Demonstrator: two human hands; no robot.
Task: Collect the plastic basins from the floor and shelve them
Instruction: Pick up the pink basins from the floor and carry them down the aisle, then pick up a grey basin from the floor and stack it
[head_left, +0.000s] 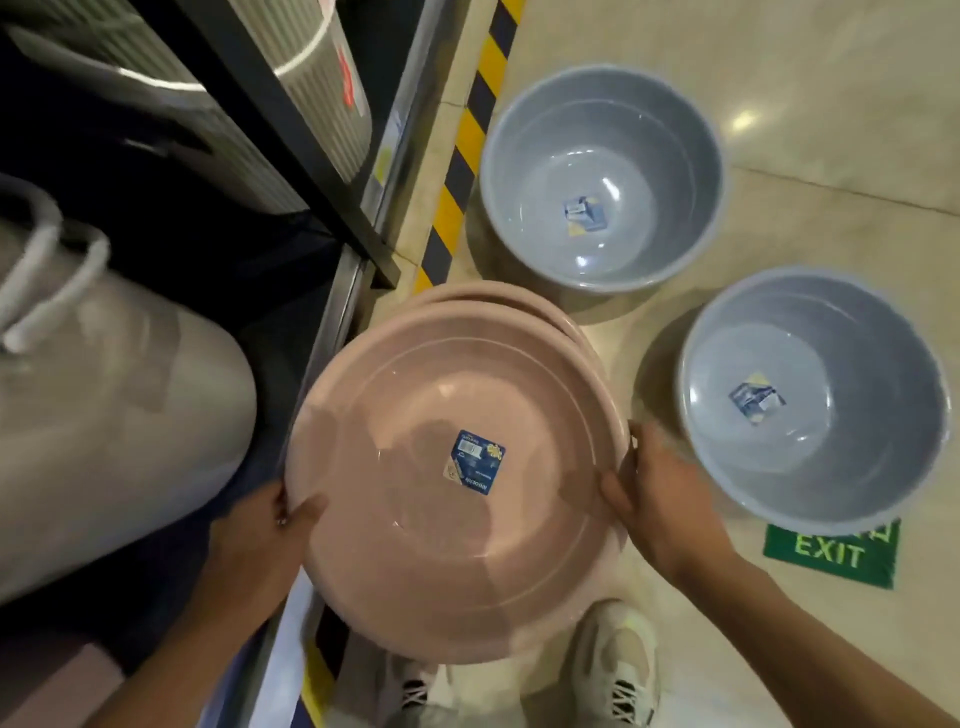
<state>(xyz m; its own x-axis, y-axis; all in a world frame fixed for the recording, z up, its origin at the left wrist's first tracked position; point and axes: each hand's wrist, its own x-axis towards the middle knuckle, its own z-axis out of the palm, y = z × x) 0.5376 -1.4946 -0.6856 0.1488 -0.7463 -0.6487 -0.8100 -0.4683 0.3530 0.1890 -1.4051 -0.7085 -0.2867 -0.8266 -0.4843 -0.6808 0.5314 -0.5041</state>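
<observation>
Both hands hold a nested stack of pink basins (452, 483) by opposite sides of the rim: the left hand (275, 525) has its thumb hooked over the near-left edge, and the right hand (657, 499) curls over the right edge, thumb inside the bowl. This grip keeps the stack off the floor, above the person's pale sneakers (613, 660) and right beside the metal edge of the shelf (337, 312).

Judging by what lies here, the task is partway: the pink stack is collected but not yet shelved, and two grey basins stay on the tiled floor (831, 104), the far grey basin (602, 176) near the yellow-and-black hazard tape (467, 145) and the near grey basin (815, 395) just right of the stack.

Each basin carries a blue sticker label (475, 462) in its bottom, its print too small to read. A green floor sign (831, 553) reads "EXIT".
</observation>
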